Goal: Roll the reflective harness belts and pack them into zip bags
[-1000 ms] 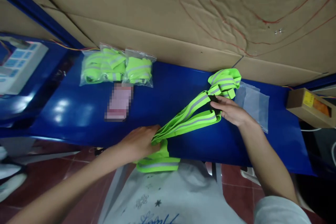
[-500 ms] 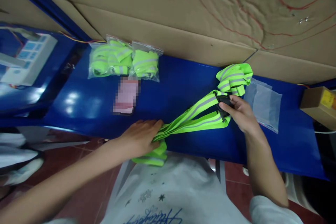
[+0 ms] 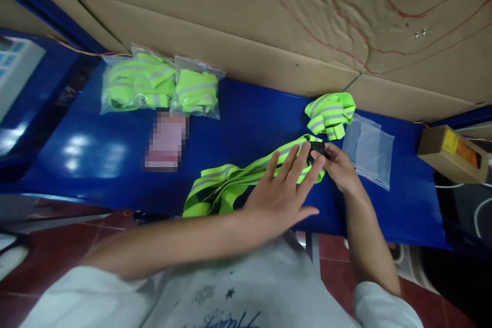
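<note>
A neon-green reflective vest strap (image 3: 223, 184) with grey stripes lies stretched across the blue table (image 3: 246, 128). Its far end is bunched in folds (image 3: 329, 115) near the cardboard wall. My left hand (image 3: 284, 192) lies flat on the strap's middle, fingers spread and open. My right hand (image 3: 338, 166) pinches the black buckle (image 3: 318, 149) on the strap, just beyond my left fingertips. The loose end of the strap lies heaped at the table's front edge.
Two clear bags of folded green vests (image 3: 159, 87) lie at the back left. An empty clear plastic bag (image 3: 367, 151) lies right of the strap. A small brown box (image 3: 451, 154) sits at the far right. Cardboard sheets (image 3: 269, 20) form the back wall. A pink card (image 3: 166, 141) lies on the table.
My left hand let go of the strap's near end and moved right, now flat on its middle. The hanging end now lies on the table. My right hand stays at the buckle.
</note>
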Action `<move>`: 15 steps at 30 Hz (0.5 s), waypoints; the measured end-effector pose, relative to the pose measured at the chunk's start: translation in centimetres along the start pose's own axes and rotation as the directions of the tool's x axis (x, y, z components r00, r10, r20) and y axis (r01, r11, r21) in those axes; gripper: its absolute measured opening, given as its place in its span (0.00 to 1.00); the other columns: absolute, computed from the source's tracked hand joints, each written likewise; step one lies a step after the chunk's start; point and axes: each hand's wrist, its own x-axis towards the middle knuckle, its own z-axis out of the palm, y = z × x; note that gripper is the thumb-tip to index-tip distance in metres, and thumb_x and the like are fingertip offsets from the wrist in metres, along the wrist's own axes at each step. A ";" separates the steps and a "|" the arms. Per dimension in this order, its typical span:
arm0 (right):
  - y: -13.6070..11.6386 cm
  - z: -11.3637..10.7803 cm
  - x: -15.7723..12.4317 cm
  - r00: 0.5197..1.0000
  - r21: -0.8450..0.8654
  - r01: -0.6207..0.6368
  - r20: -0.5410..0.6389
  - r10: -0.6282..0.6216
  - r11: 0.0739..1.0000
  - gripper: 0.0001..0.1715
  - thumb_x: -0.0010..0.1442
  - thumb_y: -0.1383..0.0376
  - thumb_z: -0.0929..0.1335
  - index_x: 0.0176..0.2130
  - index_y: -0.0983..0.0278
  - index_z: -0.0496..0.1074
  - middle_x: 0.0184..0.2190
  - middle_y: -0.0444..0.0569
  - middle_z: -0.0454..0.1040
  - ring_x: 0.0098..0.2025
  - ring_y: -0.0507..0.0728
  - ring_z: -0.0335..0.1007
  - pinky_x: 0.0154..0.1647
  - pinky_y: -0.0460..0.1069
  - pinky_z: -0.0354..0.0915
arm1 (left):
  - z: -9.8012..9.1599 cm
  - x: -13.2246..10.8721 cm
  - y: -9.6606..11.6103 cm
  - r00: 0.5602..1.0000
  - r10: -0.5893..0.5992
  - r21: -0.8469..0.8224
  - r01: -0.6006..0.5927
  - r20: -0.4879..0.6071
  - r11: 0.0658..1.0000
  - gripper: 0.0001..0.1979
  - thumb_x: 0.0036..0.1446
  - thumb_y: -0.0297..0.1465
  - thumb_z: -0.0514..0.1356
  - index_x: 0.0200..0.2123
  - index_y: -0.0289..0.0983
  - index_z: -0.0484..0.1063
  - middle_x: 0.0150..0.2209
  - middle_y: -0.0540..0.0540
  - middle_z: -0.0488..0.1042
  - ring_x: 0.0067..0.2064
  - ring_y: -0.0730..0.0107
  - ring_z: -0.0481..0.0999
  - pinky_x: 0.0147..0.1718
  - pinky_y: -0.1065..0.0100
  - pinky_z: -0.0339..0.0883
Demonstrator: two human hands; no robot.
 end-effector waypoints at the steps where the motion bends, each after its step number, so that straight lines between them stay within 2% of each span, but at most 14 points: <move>1: -0.1 -0.2 -0.1 1.000 0.020 -0.013 0.018 0.012 1.000 0.25 0.54 0.46 0.77 0.37 0.61 0.70 0.33 0.43 0.73 0.37 0.55 0.69 0.39 0.49 0.64 | 1.3 0.9 -0.3 0.999 0.010 0.015 -0.011 0.035 1.000 0.51 0.65 0.53 0.59 0.76 0.31 0.38 0.77 0.29 0.36 0.77 0.40 0.42 0.72 0.39 0.49; 3: -0.1 -0.8 -0.3 0.999 0.028 -0.023 0.050 0.021 0.999 0.25 0.53 0.47 0.77 0.38 0.61 0.71 0.36 0.44 0.75 0.39 0.55 0.70 0.41 0.49 0.65 | 3.9 1.9 -1.7 0.993 0.029 0.054 -0.036 0.115 0.998 0.45 0.70 0.49 0.55 0.76 0.27 0.41 0.77 0.32 0.37 0.78 0.46 0.42 0.74 0.43 0.46; 5: 0.2 -1.6 -0.3 0.998 -0.007 -0.010 0.059 0.010 1.000 0.24 0.53 0.47 0.78 0.38 0.61 0.72 0.35 0.44 0.74 0.39 0.56 0.70 0.41 0.49 0.65 | 5.6 1.7 -3.1 0.979 0.068 0.072 -0.083 0.193 0.994 0.41 0.72 0.46 0.52 0.75 0.26 0.45 0.77 0.33 0.39 0.78 0.49 0.43 0.75 0.47 0.46; 8: 0.5 -2.7 -0.3 1.000 -0.124 0.023 0.010 -0.022 0.992 0.23 0.54 0.48 0.76 0.38 0.61 0.71 0.33 0.45 0.73 0.36 0.56 0.70 0.39 0.51 0.66 | 6.4 0.7 -4.1 0.968 0.122 0.073 -0.141 0.217 0.987 0.36 0.73 0.44 0.51 0.75 0.29 0.48 0.77 0.34 0.40 0.78 0.51 0.44 0.74 0.47 0.46; 10: 0.3 -3.0 -0.3 0.995 -0.300 0.046 -0.073 -0.072 0.953 0.21 0.58 0.50 0.74 0.43 0.61 0.73 0.36 0.49 0.75 0.37 0.59 0.71 0.40 0.54 0.68 | 6.2 0.5 -4.2 0.968 0.144 0.061 -0.160 0.208 0.985 0.33 0.75 0.42 0.48 0.75 0.30 0.50 0.77 0.36 0.40 0.78 0.53 0.44 0.74 0.47 0.46; 11: 0.1 -2.9 -0.4 0.985 -0.417 0.066 -0.117 -0.126 0.906 0.20 0.60 0.52 0.72 0.46 0.62 0.73 0.39 0.52 0.76 0.38 0.62 0.72 0.42 0.57 0.69 | 6.2 0.6 -4.1 0.967 0.153 0.050 -0.166 0.203 0.985 0.32 0.75 0.41 0.47 0.74 0.31 0.50 0.77 0.36 0.40 0.78 0.54 0.44 0.74 0.48 0.46; 13: -0.6 -2.1 -0.7 0.947 -0.651 0.109 -0.162 -0.278 0.751 0.19 0.64 0.58 0.69 0.51 0.64 0.73 0.44 0.58 0.76 0.45 0.68 0.73 0.48 0.63 0.69 | 6.5 1.1 -4.0 0.970 0.159 0.030 -0.168 0.185 0.985 0.31 0.76 0.40 0.46 0.75 0.31 0.49 0.77 0.38 0.39 0.78 0.55 0.43 0.75 0.49 0.45; 15: -1.1 -0.6 -1.3 0.906 -0.808 0.147 -0.122 -0.406 0.571 0.20 0.67 0.64 0.64 0.56 0.66 0.73 0.47 0.64 0.75 0.50 0.72 0.70 0.53 0.67 0.67 | 7.1 1.8 -3.9 0.974 0.163 0.013 -0.167 0.159 0.986 0.32 0.76 0.40 0.45 0.75 0.30 0.48 0.77 0.37 0.38 0.78 0.55 0.42 0.75 0.49 0.43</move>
